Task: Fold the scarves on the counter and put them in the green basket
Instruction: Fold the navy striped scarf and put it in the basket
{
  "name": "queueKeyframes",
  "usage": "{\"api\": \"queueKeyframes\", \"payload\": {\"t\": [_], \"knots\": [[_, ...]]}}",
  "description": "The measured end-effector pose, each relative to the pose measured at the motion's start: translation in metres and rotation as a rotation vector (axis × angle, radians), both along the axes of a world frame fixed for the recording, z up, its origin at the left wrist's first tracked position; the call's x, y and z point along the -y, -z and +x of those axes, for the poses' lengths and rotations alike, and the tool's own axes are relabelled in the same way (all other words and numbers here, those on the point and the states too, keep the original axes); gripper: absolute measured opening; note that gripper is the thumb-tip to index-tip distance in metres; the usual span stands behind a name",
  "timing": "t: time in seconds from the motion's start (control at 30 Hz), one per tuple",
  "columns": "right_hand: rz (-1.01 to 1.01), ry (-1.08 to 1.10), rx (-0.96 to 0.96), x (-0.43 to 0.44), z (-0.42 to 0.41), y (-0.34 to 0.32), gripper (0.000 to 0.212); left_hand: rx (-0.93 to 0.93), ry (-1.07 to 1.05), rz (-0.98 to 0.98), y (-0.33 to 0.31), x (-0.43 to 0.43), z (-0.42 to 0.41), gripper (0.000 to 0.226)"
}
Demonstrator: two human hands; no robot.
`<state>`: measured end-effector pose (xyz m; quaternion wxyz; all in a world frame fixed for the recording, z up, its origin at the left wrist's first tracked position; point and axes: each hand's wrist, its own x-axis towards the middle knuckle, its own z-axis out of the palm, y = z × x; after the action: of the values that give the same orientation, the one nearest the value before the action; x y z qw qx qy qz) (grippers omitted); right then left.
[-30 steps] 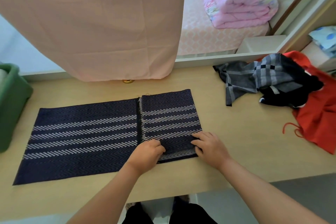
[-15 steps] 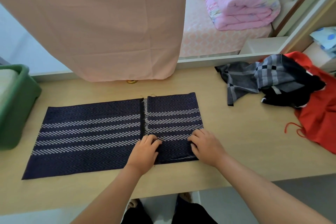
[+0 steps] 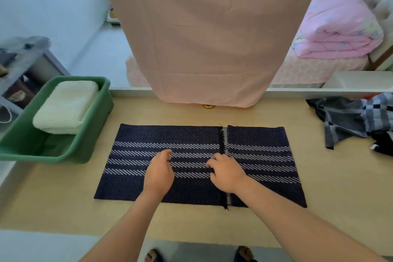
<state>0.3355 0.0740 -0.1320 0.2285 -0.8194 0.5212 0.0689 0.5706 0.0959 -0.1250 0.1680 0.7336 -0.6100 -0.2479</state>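
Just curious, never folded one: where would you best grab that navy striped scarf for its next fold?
Probably the left edge of the navy striped scarf, at its two corners, coming from the green basket side. It lies flat, with its right end already folded in to the fringed edge, so that left end can be lifted over to match.

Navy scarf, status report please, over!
Left grip and right grip curled over navy scarf, hold unclear. Scarf flat on counter, partly folded. Nothing blocks green basket; white cloth inside.
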Motion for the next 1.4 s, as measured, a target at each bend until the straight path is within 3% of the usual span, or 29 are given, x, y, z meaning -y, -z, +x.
{"api": "queueKeyframes", "payload": {"t": [0.27,0.53,0.73,0.8,0.9,1.0,1.1,1.27,1.4], "knots": [[0.030,-0.055,0.028,0.017,0.198,0.006,0.056,0.185,-0.198,0.173,0.017,0.013,0.173,0.052],[-0.019,0.029,-0.050,0.025,0.286,0.032,0.060,0.058,-0.205,0.216,0.041,0.052,0.237,0.056],[-0.041,0.152,0.112,0.030,0.289,0.033,0.050,-0.119,-0.181,0.256,0.040,0.070,0.232,0.044],[-0.027,0.314,0.228,0.040,0.289,0.028,0.043,-0.255,-0.157,0.272,0.035,0.077,0.224,0.047],[0.236,0.703,0.562,0.055,0.285,0.007,0.039,-0.555,-0.059,0.289,0.018,0.086,0.203,0.055],[0.345,0.936,0.770,0.065,0.273,-0.013,0.038,-0.684,0.117,0.391,0.000,0.090,0.178,0.054],[0.262,1.058,0.747,0.068,0.240,-0.023,0.037,-0.661,0.287,0.439,-0.009,0.097,0.140,0.062],[0.185,1.143,0.709,0.066,0.162,-0.033,0.030,-0.655,0.385,0.455,-0.028,0.098,0.064,0.075],[0.090,1.154,0.620,0.064,0.095,-0.035,0.034,-0.728,0.318,0.565,-0.027,0.098,0.006,0.065]]}}
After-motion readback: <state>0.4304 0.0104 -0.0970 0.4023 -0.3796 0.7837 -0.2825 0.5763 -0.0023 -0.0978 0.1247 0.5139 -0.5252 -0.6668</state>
